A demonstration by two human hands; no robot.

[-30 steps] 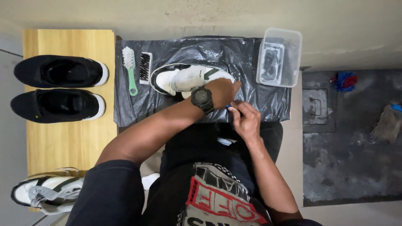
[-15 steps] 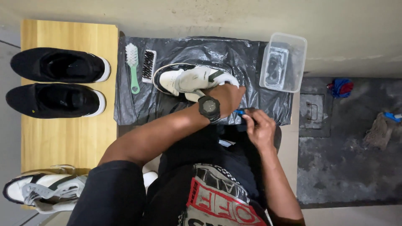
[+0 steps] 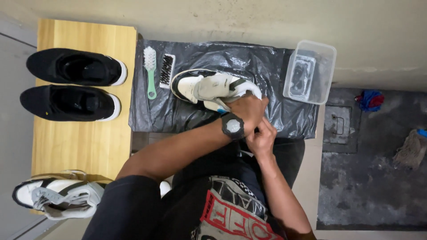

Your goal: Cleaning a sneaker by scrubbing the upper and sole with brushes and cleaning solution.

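A white low-top shoe with dark trim (image 3: 202,86) lies on its side on a black plastic sheet (image 3: 253,60). My left hand (image 3: 248,109), with a black watch on its wrist, grips the shoe at its heel end. My right hand (image 3: 263,138) sits just below, fingers curled and pressed against my left hand; whatever it holds is hidden. A small blue bit (image 3: 221,111) peeks out beside the watch.
A green-handled brush (image 3: 150,71) and a small dark-bristled brush (image 3: 167,70) lie left of the shoe. A clear plastic tub (image 3: 327,66) stands to the right. Two black shoes (image 3: 73,66) and a second white shoe (image 3: 58,198) rest on a wooden board (image 3: 89,142). Rags (image 3: 411,149) lie on the dark floor.
My right hand rose from my lap to meet my left hand. My left hand slid further onto the shoe's heel. A blue item seen between the hands is now mostly hidden.
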